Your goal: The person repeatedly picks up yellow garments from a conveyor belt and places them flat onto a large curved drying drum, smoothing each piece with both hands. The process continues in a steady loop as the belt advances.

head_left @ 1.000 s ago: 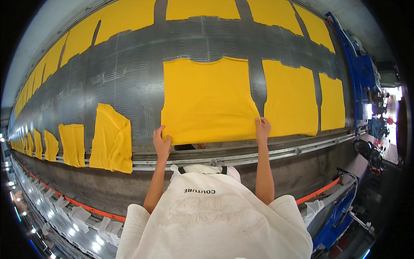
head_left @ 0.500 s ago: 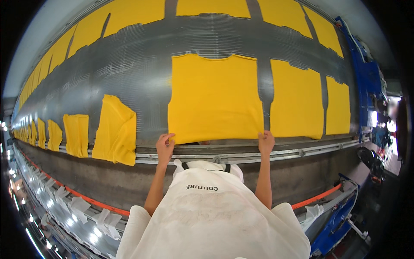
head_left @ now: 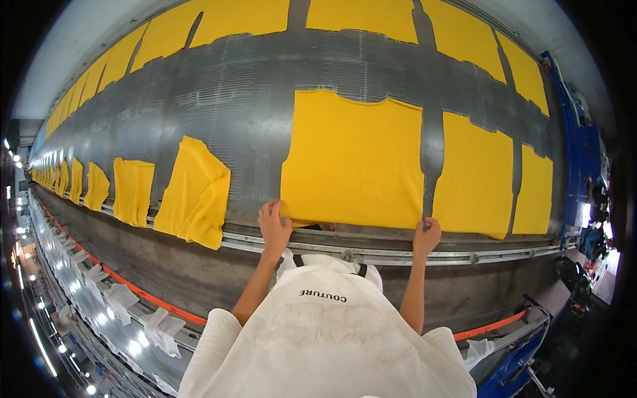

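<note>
A yellow knit garment panel (head_left: 353,159), with a curved neckline at its far edge, lies flat on the grey table in front of me. At its near left corner is my left hand (head_left: 274,227), the fingers bent against the cloth and the thumb by the hem. My right hand (head_left: 426,237) pinches the near right corner between thumb and fingers. The hem runs nearly straight between both hands, close to the table's near edge. What lies under the hem is mostly hidden.
Flat yellow panels (head_left: 476,172) lie to the right, and a far row (head_left: 361,13) runs behind. Leftward, rumpled yellow pieces (head_left: 194,192) hang over the table's metal rail (head_left: 478,257). A blue machine frame (head_left: 576,146) stands at the right end. Behind me runs an orange rail (head_left: 142,300).
The view has shifted, so the table and panels appear farther right. My left hand has turned its fingers more upward at the corner; my right hand stays at its corner.
</note>
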Available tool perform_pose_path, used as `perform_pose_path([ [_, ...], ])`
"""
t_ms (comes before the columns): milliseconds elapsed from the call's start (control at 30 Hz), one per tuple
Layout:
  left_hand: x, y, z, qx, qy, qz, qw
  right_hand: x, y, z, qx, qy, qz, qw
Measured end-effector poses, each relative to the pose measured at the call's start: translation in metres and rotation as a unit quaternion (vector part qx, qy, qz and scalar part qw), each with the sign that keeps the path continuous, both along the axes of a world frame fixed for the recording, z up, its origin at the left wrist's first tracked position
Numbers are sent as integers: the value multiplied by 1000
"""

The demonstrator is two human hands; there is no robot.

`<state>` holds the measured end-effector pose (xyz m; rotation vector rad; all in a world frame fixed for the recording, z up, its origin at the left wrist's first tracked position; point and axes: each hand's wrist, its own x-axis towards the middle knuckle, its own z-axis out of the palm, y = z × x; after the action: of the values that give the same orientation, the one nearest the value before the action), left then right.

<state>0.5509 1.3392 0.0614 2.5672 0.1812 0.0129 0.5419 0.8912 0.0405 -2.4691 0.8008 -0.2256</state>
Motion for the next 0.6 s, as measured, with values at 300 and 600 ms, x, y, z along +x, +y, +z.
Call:
perform_pose_path([
  [300,124,-71,-30,74,-33,-280,956,39,46,23,-48,-54,62,995],
  [600,319,-63,-44,128,-96,-237,958,52,54,33,-38,-23,26,999],
])
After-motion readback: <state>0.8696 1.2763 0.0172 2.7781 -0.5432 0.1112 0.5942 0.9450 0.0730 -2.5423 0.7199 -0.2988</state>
